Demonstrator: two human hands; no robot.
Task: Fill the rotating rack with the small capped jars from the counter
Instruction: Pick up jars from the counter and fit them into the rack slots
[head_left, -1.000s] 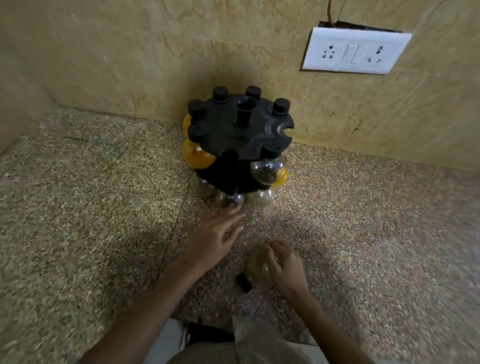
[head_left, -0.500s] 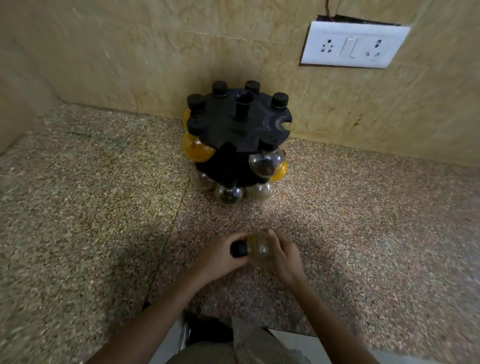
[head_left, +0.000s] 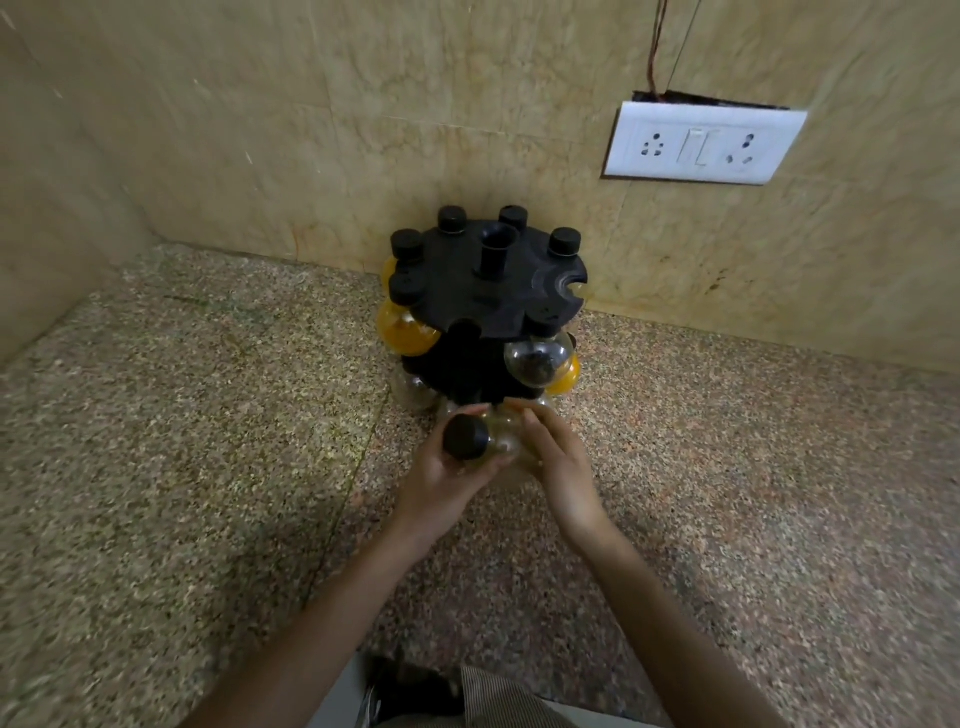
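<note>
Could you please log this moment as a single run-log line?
jar: clear, cap toward camera | left hand: grips cap end | right hand: holds body | rack: one top slot empty

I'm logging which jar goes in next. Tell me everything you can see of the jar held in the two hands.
The jar is small, round-bodied and clear, with a black cap. It lies tilted, cap toward the camera, just in front of the lower tier of the rack. The left hand grips it near the cap; fingers of the right hand hold the body. Its contents cannot be made out.
</note>
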